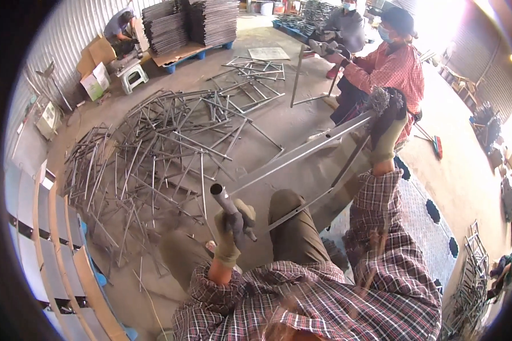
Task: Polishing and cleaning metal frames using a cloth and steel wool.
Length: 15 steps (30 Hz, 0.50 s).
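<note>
My left hand [237, 228], in a worn work glove with a dark palm, is closed round one end of a grey metal tube frame [324, 138]. The open mouth of a thicker tube shows above that hand. The frame slants up and away to the right across my knees. At its far end my right hand [390, 126], gloved too, is closed on a shaggy grey wad that looks like steel wool [381, 100]. The wad sits against the end of the frame's upper bar. Some of the right fingers are hidden behind it.
A wide heap of metal frames [170, 131] covers the floor ahead. A co-worker in a red checked shirt [389, 71] holds another frame [297, 79] close by. Stacked panels [51, 227] stand left, a blue-edged pallet [424, 219] right. Farther off, people work near stacked frames [190, 25].
</note>
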Tool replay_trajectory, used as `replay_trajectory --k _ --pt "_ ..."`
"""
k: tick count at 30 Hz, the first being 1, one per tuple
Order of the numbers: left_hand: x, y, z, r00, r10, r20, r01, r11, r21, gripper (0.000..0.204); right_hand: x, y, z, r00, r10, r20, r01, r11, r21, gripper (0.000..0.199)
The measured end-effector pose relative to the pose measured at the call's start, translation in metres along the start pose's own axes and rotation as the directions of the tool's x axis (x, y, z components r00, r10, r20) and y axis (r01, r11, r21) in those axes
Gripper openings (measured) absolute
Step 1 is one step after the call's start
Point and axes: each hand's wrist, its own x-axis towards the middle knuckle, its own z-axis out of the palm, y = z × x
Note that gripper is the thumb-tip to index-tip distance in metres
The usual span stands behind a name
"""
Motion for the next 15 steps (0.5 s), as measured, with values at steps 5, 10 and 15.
replay_trajectory --k 5,10,15 --pt "0.006 0.004 -0.007 0.998 -0.041 0.054 0.044 0.997 -0.059 0.055 0.029 -0.001 -0.026 0.836 0.228 0.5 -0.149 0.97 -0.192 0.037" --pt "-0.002 0.003 -0.008 1.0 -0.004 0.029 0.006 0.996 -0.089 0.054 0.028 -0.007 -0.012 0.711 0.204 0.673 -0.345 0.935 0.081 0.039" --pt "0.001 0.003 -0.01 0.999 0.011 -0.031 -0.012 1.0 -0.023 0.053 0.017 -0.013 -0.007 0.842 0.209 0.497 -0.149 0.976 -0.159 0.038"
